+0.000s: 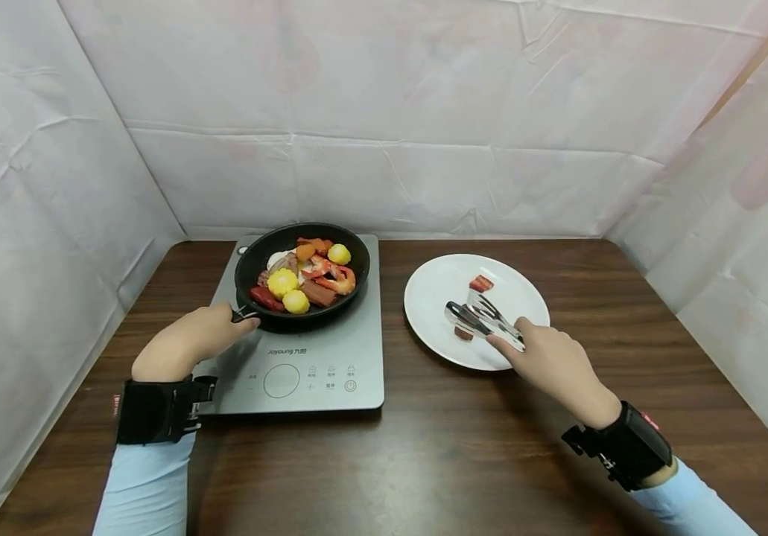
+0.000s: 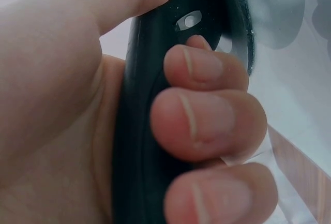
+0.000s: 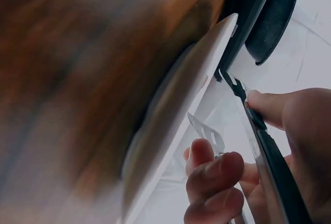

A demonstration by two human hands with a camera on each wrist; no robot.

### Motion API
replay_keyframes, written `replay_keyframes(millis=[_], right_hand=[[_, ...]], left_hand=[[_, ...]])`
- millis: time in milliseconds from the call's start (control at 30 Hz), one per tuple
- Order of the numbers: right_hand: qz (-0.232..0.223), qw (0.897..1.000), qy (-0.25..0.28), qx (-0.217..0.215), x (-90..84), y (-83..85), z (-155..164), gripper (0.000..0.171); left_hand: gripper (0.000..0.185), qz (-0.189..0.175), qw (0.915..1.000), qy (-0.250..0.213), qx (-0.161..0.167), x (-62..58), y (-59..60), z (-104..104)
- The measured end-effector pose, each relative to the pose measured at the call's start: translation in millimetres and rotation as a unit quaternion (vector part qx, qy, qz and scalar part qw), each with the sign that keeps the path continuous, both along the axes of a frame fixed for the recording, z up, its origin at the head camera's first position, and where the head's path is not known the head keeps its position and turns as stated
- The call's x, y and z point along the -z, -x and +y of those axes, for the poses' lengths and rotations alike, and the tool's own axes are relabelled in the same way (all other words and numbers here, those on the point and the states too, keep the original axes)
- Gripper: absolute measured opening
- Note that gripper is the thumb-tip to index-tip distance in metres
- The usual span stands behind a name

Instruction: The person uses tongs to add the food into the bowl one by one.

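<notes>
My left hand grips the black handle of a frying pan, fingers curled round it. The pan sits on an induction cooker and holds shrimp, yellow corn pieces, sausage and other food. In my right hand is a pair of metal tongs, thumb on one arm and fingers on the other. Apart at the tips, the tongs hang over a white plate. One reddish meat piece lies just beyond the tips, another partly under them.
The cooker and plate stand side by side on a dark wooden table. White sheeting walls off the back and both sides. The cooker's touch controls face the near edge.
</notes>
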State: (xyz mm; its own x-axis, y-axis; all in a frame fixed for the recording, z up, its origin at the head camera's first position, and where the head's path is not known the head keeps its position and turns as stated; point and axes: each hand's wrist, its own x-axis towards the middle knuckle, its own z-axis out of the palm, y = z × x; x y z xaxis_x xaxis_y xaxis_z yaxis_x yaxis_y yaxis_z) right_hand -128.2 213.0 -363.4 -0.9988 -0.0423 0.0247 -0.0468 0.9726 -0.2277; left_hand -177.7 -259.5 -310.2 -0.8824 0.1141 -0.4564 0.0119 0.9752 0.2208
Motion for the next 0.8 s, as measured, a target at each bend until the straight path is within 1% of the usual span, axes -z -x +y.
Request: replay_keyframes(millis=[200,300,467,800], right_hand=[[-0.007,1.000,0.005,0.026,3.8,-4.8,10,0.061],[-0.021,0.999,0.005,0.031,5.0,-5.6,11,0.062],[-0.042,0.999,0.006,0.024,6.0,-3.3,7,0.060],[-0.038,0.999,-0.022,0.002,-0.7,5.9,-10,0.063]], left_hand=[[0.075,-0.003,1.0000,0.002,-0.001,-0.3,0.3,0],[0.075,-0.003,1.0000,0.003,-0.001,-0.5,0.4,1],[0.076,-0.003,1.0000,0.001,-0.001,-0.5,0.6,1],[0.075,0.002,1.0000,-0.003,0.000,-0.4,-0.1,0]])
